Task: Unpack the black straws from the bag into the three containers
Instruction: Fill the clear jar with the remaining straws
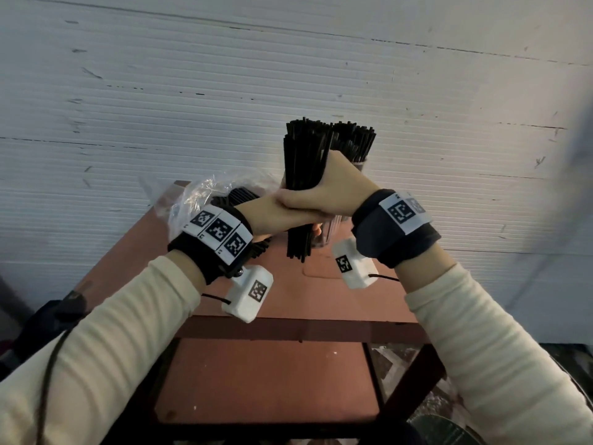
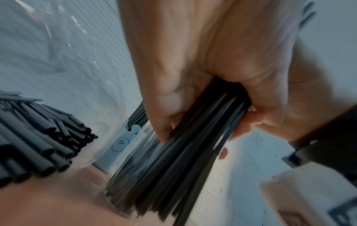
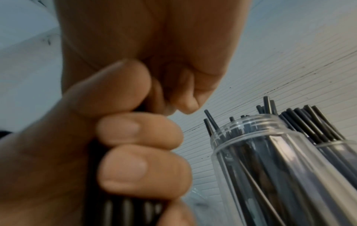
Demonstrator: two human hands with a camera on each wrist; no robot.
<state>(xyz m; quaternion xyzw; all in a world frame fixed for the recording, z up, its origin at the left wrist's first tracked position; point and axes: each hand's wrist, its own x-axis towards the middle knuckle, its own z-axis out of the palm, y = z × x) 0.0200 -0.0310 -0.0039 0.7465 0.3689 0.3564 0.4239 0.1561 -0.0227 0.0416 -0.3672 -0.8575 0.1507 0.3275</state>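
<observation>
At the centre of the head view both hands, right hand over left hand, clench one upright bundle of black straws above the desk; the clear containers stand just right, behind it.

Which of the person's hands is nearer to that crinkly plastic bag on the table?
Left. The left hand reaches across right beside the plastic bag, sharing a grip on the straw bundle. The right hand grips the bundle's far side, farther from the bag.
</observation>
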